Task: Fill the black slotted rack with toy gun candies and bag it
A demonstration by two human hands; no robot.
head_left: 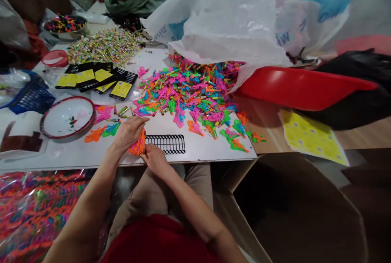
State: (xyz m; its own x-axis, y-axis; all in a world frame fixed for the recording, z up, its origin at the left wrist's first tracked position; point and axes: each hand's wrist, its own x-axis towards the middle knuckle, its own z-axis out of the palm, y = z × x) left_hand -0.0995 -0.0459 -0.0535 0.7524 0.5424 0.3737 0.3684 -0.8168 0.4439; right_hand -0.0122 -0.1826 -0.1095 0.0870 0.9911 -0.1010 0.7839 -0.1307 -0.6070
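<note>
My left hand [128, 132] and my right hand [155, 159] meet at the near edge of a white board [195, 149]. Both are closed on a small orange and pink plastic toy [139, 145] held between them. Just right of the hands lies a black plastic grid strip [166, 143] flat on the board. Beyond it spreads a big pile of bright pink, green, orange and blue plastic toy pieces [189, 90]. A few loose orange and green pieces [102, 132] lie left of my left hand.
A white bowl with a red rim [49, 126] sits at left, black cards with yellow labels [97, 77] behind it, and a heap of small sticks [105, 45] farther back. White plastic sacks [226, 18], a red tub [299, 88] and an open cardboard box [293, 210] stand at right.
</note>
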